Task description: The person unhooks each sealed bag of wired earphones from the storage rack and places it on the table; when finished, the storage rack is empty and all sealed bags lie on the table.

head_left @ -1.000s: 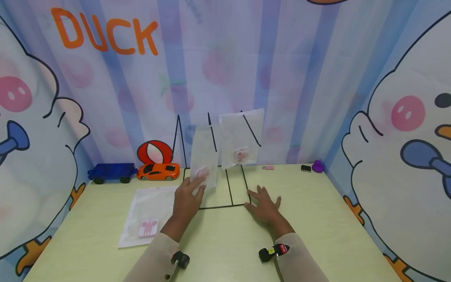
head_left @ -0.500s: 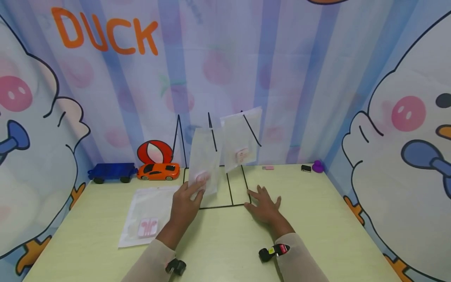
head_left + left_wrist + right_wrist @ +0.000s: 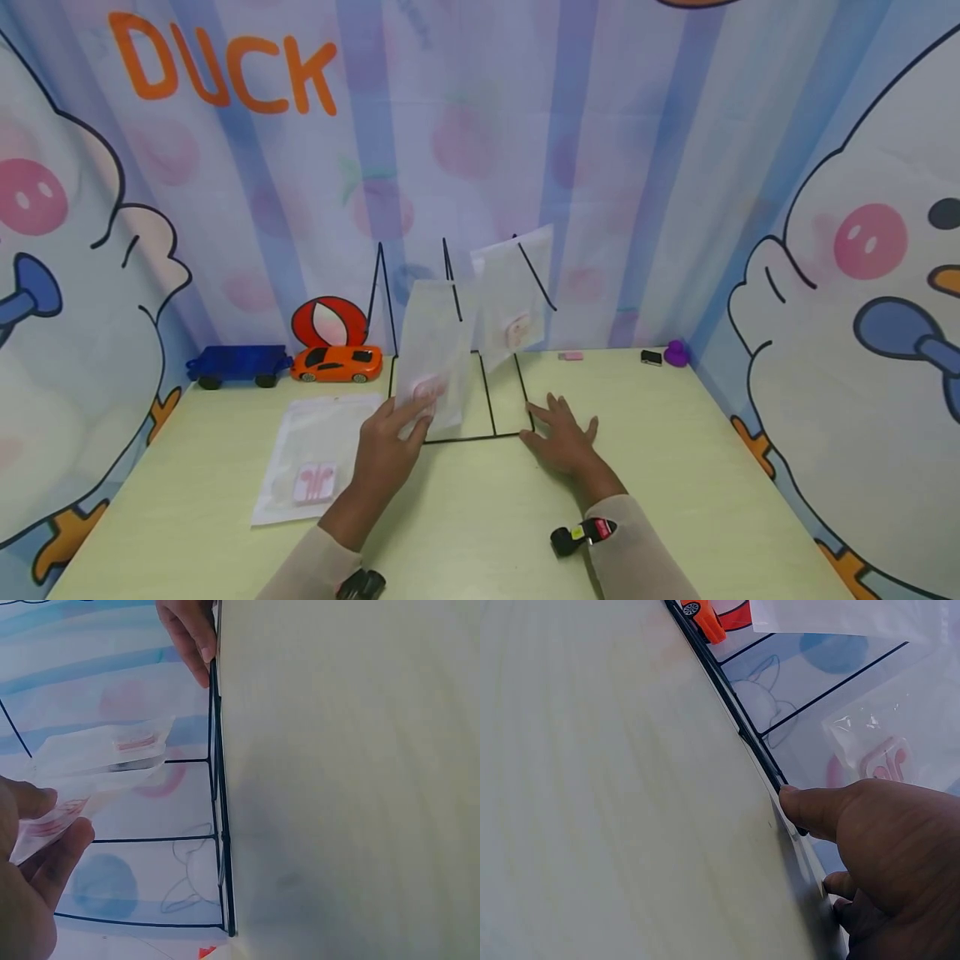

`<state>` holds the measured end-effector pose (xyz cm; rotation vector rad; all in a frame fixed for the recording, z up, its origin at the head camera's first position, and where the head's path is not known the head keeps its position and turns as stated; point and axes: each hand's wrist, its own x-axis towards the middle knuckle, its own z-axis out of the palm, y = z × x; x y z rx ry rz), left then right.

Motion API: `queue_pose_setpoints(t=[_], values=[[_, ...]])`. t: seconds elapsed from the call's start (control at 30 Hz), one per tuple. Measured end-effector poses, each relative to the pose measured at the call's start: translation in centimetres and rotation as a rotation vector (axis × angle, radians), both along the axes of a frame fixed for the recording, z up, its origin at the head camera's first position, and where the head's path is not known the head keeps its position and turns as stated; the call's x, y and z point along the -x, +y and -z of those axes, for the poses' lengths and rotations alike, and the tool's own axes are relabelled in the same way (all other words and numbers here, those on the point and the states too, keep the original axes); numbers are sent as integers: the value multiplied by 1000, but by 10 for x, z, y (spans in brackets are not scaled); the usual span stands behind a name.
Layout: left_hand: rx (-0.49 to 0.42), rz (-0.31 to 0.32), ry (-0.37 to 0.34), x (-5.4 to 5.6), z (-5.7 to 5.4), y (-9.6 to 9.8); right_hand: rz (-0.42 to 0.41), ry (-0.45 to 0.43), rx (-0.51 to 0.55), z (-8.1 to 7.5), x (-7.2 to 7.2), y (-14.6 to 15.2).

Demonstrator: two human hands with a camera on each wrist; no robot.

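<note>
My left hand (image 3: 386, 446) pinches the lower part of a translucent zip bag (image 3: 427, 333), where a case of pink earphones (image 3: 429, 390) shows through. Thumb and fingers grip it from both sides in the left wrist view. The bag's top edge is at the middle prong of a black wire display rack (image 3: 488, 400), near the prong's front end. On the right prong hangs a similar bag (image 3: 501, 287), turned at an angle. My right hand (image 3: 564, 442) lies with spread fingers at the rack's front right corner, its thumb (image 3: 817, 810) touching the base wire.
A third bag (image 3: 330, 437) with pink earphones lies flat at left. Along the back stand a blue toy trailer (image 3: 240, 365), an orange toy car (image 3: 337, 364), a pink USB stick (image 3: 571, 357), a small black item (image 3: 651, 358) and a purple toy duck (image 3: 677, 354).
My left hand has drawn back toward me and slightly left, sliding the pinched bag forward along the middle prong. The bag on the right prong has swung round. My right hand has stayed put.
</note>
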<state>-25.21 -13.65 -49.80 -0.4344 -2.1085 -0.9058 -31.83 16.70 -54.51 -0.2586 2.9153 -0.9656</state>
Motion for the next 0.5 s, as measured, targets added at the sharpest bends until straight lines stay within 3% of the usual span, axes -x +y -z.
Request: queue_pose_setpoints(t=[0.23, 0.5], values=[[12, 10, -64, -10, -3, -1, 1, -2, -10, 1, 0, 1], [13, 20, -1, -15, 0, -5, 5, 4, -10, 2, 1, 1]])
